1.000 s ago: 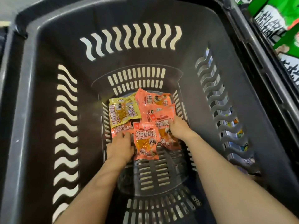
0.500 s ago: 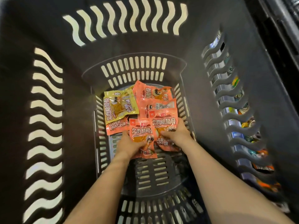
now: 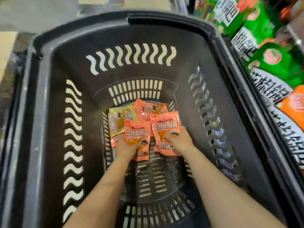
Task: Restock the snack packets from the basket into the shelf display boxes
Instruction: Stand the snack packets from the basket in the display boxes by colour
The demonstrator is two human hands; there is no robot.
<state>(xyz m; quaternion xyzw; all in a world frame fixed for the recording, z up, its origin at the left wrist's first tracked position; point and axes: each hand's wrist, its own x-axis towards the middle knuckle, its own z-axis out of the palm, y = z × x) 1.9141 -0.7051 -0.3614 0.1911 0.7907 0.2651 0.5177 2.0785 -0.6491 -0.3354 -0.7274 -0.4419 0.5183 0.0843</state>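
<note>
Both my arms reach down into a deep dark plastic basket (image 3: 49, 112). My left hand (image 3: 125, 148) grips an orange snack packet (image 3: 137, 134) by its lower half. My right hand (image 3: 180, 142) grips a second orange snack packet (image 3: 165, 127), thumb across its front. Both packets are lifted slightly off the pile. Behind them on the basket floor lie a yellow packet (image 3: 119, 121) and more orange packets (image 3: 151, 108).
Green display boxes (image 3: 278, 63) and an orange display box (image 3: 294, 104) with printed labels line the shelf along the basket's right side. The basket's slotted walls rise high around my hands. Floor shows beyond the far rim.
Each hand has closed on an orange packet and raised it from the pile. The view has pulled back and up, bringing the basket rim and the shelf boxes into sight.
</note>
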